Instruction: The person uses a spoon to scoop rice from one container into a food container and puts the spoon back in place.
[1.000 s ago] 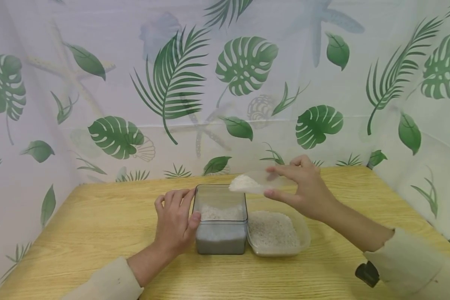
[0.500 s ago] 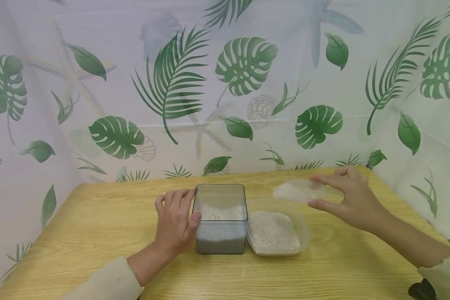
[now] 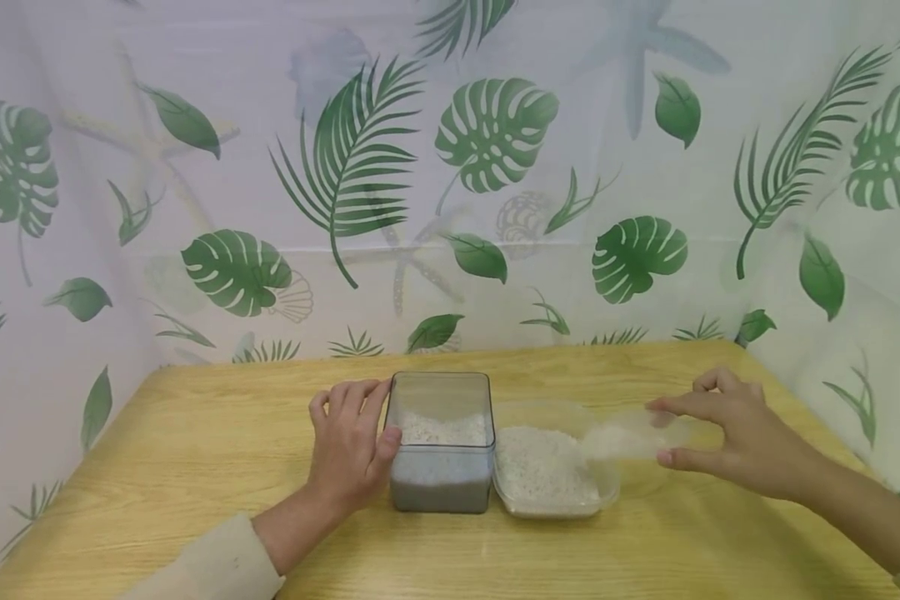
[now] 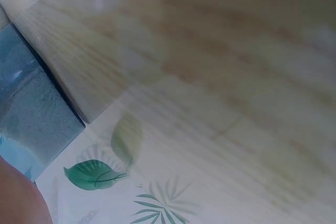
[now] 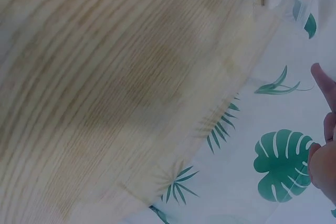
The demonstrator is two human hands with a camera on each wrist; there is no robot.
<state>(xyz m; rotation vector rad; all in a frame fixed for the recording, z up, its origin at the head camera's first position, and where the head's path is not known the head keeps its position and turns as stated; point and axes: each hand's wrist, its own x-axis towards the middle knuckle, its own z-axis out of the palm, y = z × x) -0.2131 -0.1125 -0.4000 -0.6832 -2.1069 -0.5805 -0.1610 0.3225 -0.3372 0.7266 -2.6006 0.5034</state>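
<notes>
My left hand (image 3: 352,442) holds the left side of a grey see-through square container (image 3: 441,492), thumb near its front corner. White grains like rice fill the lower part of it. The container's side (image 4: 42,98) looks blue in the left wrist view. To the right, my right hand (image 3: 742,442) pinches a translucent scoop (image 3: 630,435) between thumb and fingers. The scoop is blurred, its front end over or in the grains of a clear plastic tub (image 3: 609,487); whether it touches them I cannot tell. Only some fingers (image 5: 324,87) show in the right wrist view.
Container and tub stand side by side on a wood-grain table (image 3: 195,450). A white cloth with green leaf prints (image 3: 450,208) hangs behind the table and at both sides.
My right hand has brought the scoop from above the grey container, where it carried white grains, rightward and down to the tub. The left hand has stayed on the container.
</notes>
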